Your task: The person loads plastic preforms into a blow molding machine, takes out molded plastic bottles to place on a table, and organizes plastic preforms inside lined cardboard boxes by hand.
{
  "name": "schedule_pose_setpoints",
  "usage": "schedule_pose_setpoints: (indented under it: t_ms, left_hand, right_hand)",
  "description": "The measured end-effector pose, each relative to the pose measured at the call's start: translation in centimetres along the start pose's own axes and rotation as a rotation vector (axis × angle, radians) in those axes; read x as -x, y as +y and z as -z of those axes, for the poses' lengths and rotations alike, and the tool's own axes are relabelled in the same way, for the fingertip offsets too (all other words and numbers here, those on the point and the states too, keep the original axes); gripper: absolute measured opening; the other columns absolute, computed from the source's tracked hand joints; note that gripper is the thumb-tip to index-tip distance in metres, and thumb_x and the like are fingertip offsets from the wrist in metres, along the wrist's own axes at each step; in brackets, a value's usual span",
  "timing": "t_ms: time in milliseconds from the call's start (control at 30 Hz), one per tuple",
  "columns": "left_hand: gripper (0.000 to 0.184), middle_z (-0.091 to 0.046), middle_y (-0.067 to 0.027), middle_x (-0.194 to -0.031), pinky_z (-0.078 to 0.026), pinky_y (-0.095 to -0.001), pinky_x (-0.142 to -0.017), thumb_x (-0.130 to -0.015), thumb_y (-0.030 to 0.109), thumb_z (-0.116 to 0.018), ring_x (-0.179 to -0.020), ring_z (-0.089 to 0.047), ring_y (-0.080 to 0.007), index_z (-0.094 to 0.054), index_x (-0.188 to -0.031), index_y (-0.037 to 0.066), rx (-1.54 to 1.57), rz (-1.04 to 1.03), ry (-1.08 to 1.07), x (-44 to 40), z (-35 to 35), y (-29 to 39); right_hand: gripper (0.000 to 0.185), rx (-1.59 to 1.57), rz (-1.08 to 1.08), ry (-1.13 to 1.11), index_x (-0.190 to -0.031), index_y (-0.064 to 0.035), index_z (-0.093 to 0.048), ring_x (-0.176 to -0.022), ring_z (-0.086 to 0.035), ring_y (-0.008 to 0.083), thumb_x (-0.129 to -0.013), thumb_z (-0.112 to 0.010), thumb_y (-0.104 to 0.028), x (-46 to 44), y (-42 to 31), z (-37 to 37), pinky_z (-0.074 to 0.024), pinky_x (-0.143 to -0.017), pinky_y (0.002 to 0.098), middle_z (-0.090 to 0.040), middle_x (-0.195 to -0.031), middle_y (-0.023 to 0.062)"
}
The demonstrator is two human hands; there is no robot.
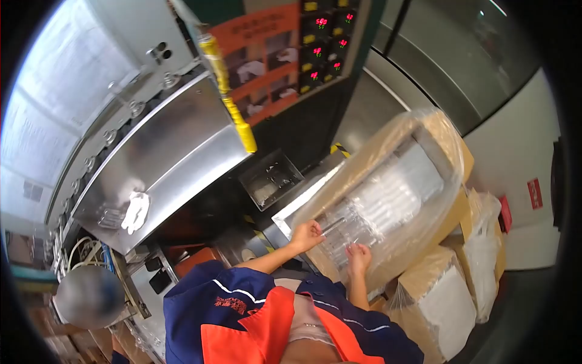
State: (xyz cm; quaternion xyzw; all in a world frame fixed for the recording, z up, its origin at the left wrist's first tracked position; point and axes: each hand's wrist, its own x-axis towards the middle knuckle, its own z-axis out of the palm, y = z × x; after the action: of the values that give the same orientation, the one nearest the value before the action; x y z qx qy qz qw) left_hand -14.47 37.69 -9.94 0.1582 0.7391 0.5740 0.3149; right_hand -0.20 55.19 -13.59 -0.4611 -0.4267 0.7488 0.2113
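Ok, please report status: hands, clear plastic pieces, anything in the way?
Bare left hand and bare right hand at clear plastic pieces; grip unclear. Pieces inside brown cardboard box. Translucent plastic liner draped over rim.

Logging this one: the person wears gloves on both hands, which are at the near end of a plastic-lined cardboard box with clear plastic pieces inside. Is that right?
Not quite: there are no gloves. The head view shows the left hand and the right hand bare, at the near end of the plastic-lined cardboard box with clear plastic pieces inside.
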Motion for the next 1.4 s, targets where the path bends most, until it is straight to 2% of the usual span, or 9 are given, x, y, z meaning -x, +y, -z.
schedule_pose_setpoints:
  t_ms: [267,500,700,767,900,1000,1033,1067,1400]
  left_hand:
    - [0.015,-0.055,-0.0236,-0.106,-0.054,-0.0293,-0.076,-0.092,0.009,-0.050,-0.091,-0.059,-0.0237,-0.046,-0.100,-0.003,1.493,0.141,0.148,-5.4,18.7,5.8]
    - [0.018,-0.059,-0.0183,-0.107,-0.053,-0.0294,-0.073,-0.091,0.015,-0.053,-0.087,-0.061,-0.0209,-0.052,-0.104,0.002,1.467,0.224,-0.105,6.8,19.4,1.9]
    - [0.023,-0.060,-0.0178,-0.106,-0.050,-0.0306,-0.077,-0.082,0.006,-0.065,-0.089,-0.061,-0.0210,-0.054,-0.101,0.005,1.156,-0.275,0.176,21.0,27.0,5.9]
    - [0.020,-0.062,-0.0161,-0.094,-0.050,-0.0300,-0.080,-0.078,0.001,-0.065,-0.090,-0.061,-0.0198,-0.047,-0.086,0.005,0.850,-0.611,0.331,23.3,31.0,8.8]
    - [0.038,-0.061,-0.0130,-0.085,-0.050,-0.0270,-0.072,-0.073,-0.002,-0.070,-0.081,-0.061,-0.0179,-0.040,-0.093,0.005,0.396,-0.668,1.146,26.5,38.5,16.0]
    - [0.043,-0.064,-0.0111,-0.088,-0.048,-0.0239,-0.066,-0.071,0.001,-0.073,-0.076,-0.060,-0.0137,-0.038,-0.096,0.005,-0.025,-0.684,1.421,26.7,44.1,18.6]
    - [0.044,-0.065,-0.0101,-0.088,-0.047,-0.0235,-0.065,-0.071,0.002,-0.074,-0.074,-0.059,-0.0123,-0.038,-0.096,0.006,-0.196,-0.649,1.497,26.5,45.7,19.1]
    - [0.046,-0.066,-0.0081,-0.084,-0.047,-0.0250,-0.064,-0.070,0.007,-0.076,-0.070,-0.058,-0.0120,-0.039,-0.097,0.006,-0.285,-0.585,1.566,26.2,46.7,19.7]
    - [0.048,-0.066,-0.0094,-0.080,-0.046,-0.0391,-0.066,-0.068,0.011,-0.075,-0.073,-0.061,-0.0295,-0.038,-0.099,0.004,-0.662,-0.289,1.521,23.3,48.8,22.0]
  right_hand:
    - [0.023,-0.202,0.003,-0.556,-0.107,0.0039,-0.049,-0.095,-0.059,0.0304,-0.085,-0.056,0.005,7.4,-8.1,-14.3,-0.0494,-0.089,0.0439,-0.057,-0.101,0.0170]
    - [0.015,-0.463,-0.429,-0.788,-0.099,0.0107,-0.051,-0.098,-0.058,0.0321,-0.085,-0.055,0.005,3.4,-5.3,-33.4,-0.0468,-0.096,0.0442,-0.058,-0.098,0.0211]
    - [0.024,-0.586,-0.559,-0.711,-0.109,0.0109,-0.049,-0.108,-0.053,0.0287,-0.087,-0.054,0.001,8.1,-2.0,-31.8,-0.0448,-0.100,0.0382,-0.055,-0.109,0.0194]
    - [0.030,-0.582,-0.531,-0.795,-0.115,0.0097,-0.048,-0.108,-0.053,0.0279,-0.088,-0.054,-0.001,11.6,-1.0,-31.5,-0.0445,-0.100,0.0376,-0.055,-0.109,0.0187]
    - [0.040,-0.343,0.009,-1.291,-0.120,0.0028,-0.046,-0.103,-0.058,0.0267,-0.082,-0.057,0.007,22.1,-7.1,-40.4,-0.0468,-0.094,0.0418,-0.056,-0.103,0.0117]
    - [0.042,-0.221,0.698,-1.378,-0.113,0.0014,-0.048,-0.098,-0.060,0.0235,-0.075,-0.061,0.015,26.9,-9.4,-50.6,-0.0453,-0.094,0.0385,-0.057,-0.101,0.0106]
    - [0.036,-0.076,1.127,-1.251,-0.106,-0.0002,-0.054,-0.095,-0.061,0.0197,-0.073,-0.067,0.007,27.8,-10.0,-53.9,-0.0456,-0.089,0.0342,-0.061,-0.096,0.0099]
    - [0.032,0.194,1.274,-1.055,-0.098,-0.0030,-0.059,-0.094,-0.061,0.0165,-0.069,-0.072,0.000,29.8,-11.2,-55.4,-0.0439,-0.088,0.0303,-0.063,-0.087,0.0076]
    - [0.031,0.975,1.361,-1.049,-0.086,-0.0010,-0.061,-0.084,-0.062,0.0321,-0.063,-0.075,-0.016,33.1,-13.0,-62.5,-0.0481,-0.075,0.0383,-0.065,-0.081,0.0165]
